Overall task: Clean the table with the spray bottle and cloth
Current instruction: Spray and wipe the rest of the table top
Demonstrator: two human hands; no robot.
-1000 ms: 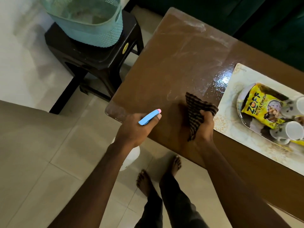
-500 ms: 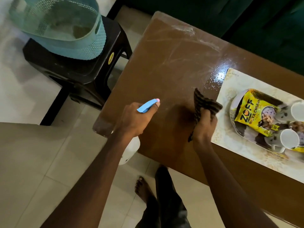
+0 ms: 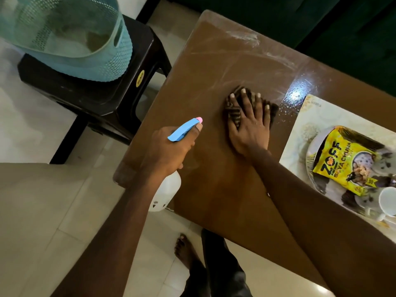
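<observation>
Now, on the left, the left hand (image 3: pixel 169 151) curls its fingers round the spray bottle (image 3: pixel 166 194), nozzle aimed across the table (image 3: pixel 203 67). Just right of it, the right hand (image 3: pixel 249 127) lies flat, fingers spread, pressing the cloth (image 3: pixel 232 110) down. White streaks (image 3: pixel 246 37) wait beyond those fingertips, so this hand's nearer.

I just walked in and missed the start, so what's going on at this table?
A person is cleaning the brown table. Their right hand presses a dark checked cloth flat on the top, fingers spread. Their left hand grips the spray bottle, its nozzle aimed over the table. White streaks and a wet sheen show beyond the cloth.
</observation>
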